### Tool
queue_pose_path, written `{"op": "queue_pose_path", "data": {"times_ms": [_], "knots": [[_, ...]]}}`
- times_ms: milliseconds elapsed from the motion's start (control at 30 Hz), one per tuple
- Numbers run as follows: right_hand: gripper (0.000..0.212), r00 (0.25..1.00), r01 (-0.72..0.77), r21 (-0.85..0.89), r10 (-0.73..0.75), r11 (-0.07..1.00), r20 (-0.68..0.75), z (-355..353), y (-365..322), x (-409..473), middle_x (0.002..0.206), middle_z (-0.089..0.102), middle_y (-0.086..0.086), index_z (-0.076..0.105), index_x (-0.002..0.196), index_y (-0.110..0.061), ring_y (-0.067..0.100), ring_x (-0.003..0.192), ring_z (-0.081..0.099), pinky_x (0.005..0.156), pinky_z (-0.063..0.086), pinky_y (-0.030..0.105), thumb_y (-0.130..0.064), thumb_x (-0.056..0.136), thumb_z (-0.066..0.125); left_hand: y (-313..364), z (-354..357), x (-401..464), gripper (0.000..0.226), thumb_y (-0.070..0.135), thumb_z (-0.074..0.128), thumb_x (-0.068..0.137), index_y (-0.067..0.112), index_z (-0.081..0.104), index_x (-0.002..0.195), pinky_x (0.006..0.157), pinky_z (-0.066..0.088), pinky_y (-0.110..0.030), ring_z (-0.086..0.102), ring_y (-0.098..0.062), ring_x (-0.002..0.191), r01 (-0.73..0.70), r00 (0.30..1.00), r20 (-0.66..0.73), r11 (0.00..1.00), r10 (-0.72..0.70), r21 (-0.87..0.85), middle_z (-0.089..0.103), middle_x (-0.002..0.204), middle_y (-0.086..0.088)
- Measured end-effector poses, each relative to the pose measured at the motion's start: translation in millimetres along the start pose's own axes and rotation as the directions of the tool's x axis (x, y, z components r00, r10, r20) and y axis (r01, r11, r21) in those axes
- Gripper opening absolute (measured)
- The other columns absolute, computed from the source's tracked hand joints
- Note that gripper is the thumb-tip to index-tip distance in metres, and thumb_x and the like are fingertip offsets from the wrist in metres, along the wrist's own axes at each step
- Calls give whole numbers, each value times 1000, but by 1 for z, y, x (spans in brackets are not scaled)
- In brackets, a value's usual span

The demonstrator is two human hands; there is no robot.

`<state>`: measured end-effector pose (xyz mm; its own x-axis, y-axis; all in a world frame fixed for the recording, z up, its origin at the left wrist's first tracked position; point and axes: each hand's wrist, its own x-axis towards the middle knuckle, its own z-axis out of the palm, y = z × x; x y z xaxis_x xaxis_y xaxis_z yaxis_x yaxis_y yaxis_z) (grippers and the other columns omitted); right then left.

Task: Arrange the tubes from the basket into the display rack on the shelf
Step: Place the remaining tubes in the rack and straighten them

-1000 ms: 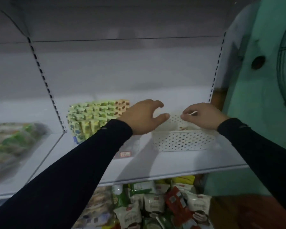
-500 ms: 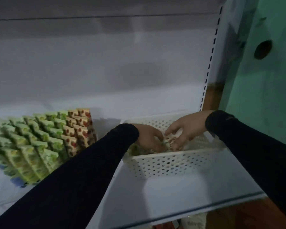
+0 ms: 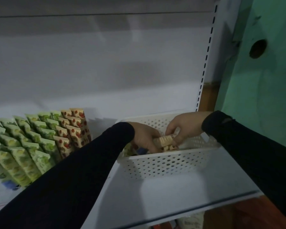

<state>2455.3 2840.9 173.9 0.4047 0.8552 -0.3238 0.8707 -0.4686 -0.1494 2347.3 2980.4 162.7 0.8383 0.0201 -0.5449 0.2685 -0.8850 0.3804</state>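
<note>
Both hands were inside the white perforated basket point(image 3: 163, 164) on the white shelf point(image 3: 155, 195). The left hand point(image 3: 144, 138) reached in from the near left corner, its fingers curled down around the ridged end of a pale tube point(image 3: 164, 140) that lay roughly level between the two hands. The right hand point(image 3: 183, 128) came in from the far right side, its fingers point(image 3: 177, 139) bent and pinching the other end of the same tube. Just below the hands, more tubes lay on the basket floor point(image 3: 169, 148), pale with reddish spots, and a green-printed one showed under the left wrist; how many there were could not be told. Well to the left of the left hand, beyond its dark sleeve point(image 3: 82, 171), the display rack's filled rows point(image 3: 40, 142) stood tilted back in steps: green-printed tubes point(image 3: 20, 156) took up most of them, and the rows nearest the basket held cream tubes with red fruit pictures point(image 3: 73, 129). Any lettering on the tubes was too small and blurred to read, and no brand could be made out. To the right of the right hand rose the slotted upright point(image 3: 205, 63) of the shelving, with a green wall point(image 3: 262, 96) beyond it.
</note>
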Motion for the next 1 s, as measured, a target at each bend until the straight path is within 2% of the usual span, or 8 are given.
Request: {"op": "queue_pose_path", "data": {"times_ms": [67, 200, 367, 467, 567, 700, 933, 1000], "knots": [[34, 1000, -14, 3, 14, 1000, -15, 2, 0, 0, 124, 59, -12, 62, 123, -34, 9, 111, 53, 93, 41, 26, -40, 89, 64, 1, 3, 1, 39, 39, 74, 82, 22, 60, 113, 72, 48, -27, 58, -10, 68, 7, 999, -53, 1000, -8, -14, 67, 72, 8], [46, 999, -48, -29, 49, 998, 24, 2, -5, -3, 134, 53, -9, 52, 135, -31, 9, 112, 48, 95, 38, 25, -33, 91, 64, -7, 9, 7, 41, 40, 71, 81, 24, 60, 117, 84, 47, -33, 59, -18, 97, 60, 984, -174, 990, -37, 127, 65, 108, 3], [58, 995, -104, -41, 103, 994, -15, 11, -11, 2, 136, 52, -5, 49, 138, -27, 13, 112, 48, 93, 39, 26, -34, 84, 72, -4, 10, 8, 43, 45, 65, 86, 20, 62, 121, 84, 47, -29, 59, -19, 105, 95, 972, -224, 990, -68, 108, 63, 117, 0], [56, 989, -143, -19, 142, 990, -30, 16, -10, 6, 132, 55, -4, 50, 136, -25, 15, 109, 54, 94, 46, 29, -38, 85, 70, 2, 9, 12, 51, 57, 62, 83, 16, 66, 114, 70, 47, -26, 63, -20, 100, 139, 970, -217, 985, -114, 102, 68, 109, -4], [54, 985, -173, 3, 173, 985, -8, 18, -10, 9, 128, 57, -3, 51, 134, -24, 15, 103, 58, 91, 51, 31, -38, 86, 70, 10, 14, 18, 41, 51, 64, 85, 14, 65, 102, 61, 41, -26, 61, -18, 86, 145, 974, -201, 969, -104, 199, 67, 100, -2], [68, 971, -237, 187, 235, 953, 33, 19, -12, 10, 118, 63, 3, 46, 138, -21, 20, 93, 69, 82, 60, 33, -30, 79, 79, 22, 16, 15, 43, 43, 62, 91, 10, 60, 118, 48, 35, -20, 55, -17, 79, 147, 974, -203, 956, -96, 254, 63, 112, -8], [54, 946, -293, 205, 314, 934, -76, 15, -21, 1, 114, 68, 4, 62, 122, -11, 18, 93, 66, 74, 55, 26, -32, 76, 80, 17, 15, 16, 51, 46, 71, 84, 11, 60, 120, 50, 40, -21, 52, -10, 65, 200, 967, -182, 973, -177, 118, 61, 104, -4], [40, 938, -328, 244, 345, 912, -28, 17, -22, 3, 106, 71, 5, 66, 111, -10, 15, 81, 66, 58, 51, 20, -33, 79, 77, 16, 15, 18, 42, 46, 70, 84, 12, 62, 107, 50, 41, -23, 54, -12, 65, 204, 966, -189, 969, -176, 139, 63, 97, -6]]}}
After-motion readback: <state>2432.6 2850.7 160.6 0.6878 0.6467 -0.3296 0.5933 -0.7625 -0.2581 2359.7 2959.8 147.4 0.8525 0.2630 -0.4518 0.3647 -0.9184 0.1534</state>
